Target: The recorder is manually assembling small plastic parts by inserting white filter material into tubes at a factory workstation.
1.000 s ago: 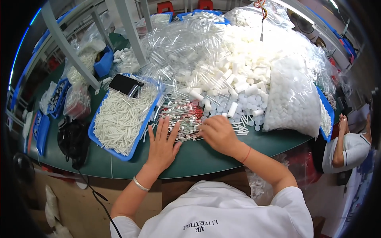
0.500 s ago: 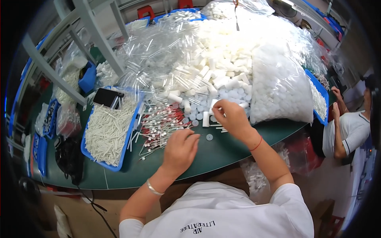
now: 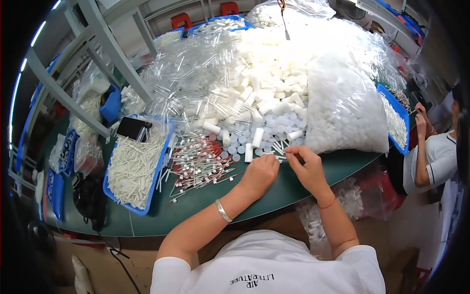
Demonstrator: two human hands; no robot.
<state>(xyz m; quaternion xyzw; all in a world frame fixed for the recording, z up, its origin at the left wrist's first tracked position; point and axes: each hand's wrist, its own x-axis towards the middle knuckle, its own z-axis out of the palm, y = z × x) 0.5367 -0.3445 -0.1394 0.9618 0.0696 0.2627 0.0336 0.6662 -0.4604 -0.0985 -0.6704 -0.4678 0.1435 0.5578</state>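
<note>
The left hand (image 3: 263,172) and the right hand (image 3: 310,170) are held close together over the front part of the dark green table (image 3: 156,221). The fingers of the left hand are curled together, and the thumb and fingertips of the right hand are brought near a pinch; whether anything is gripped by either of the 2 cannot be told. Just beyond the fingertips, a small group of thin white rods (image 3: 278,147) is seen, with an upright white cylinder (image 3: 248,152) to its left and frosted translucent discs (image 3: 276,128) heaped behind. The rods may be judged light, stiff and prone to roll; each is best taken near its middle, between 2 fingertips, with gentle pressure. The cylinder is probably light and softer, and better held by its sides.
</note>
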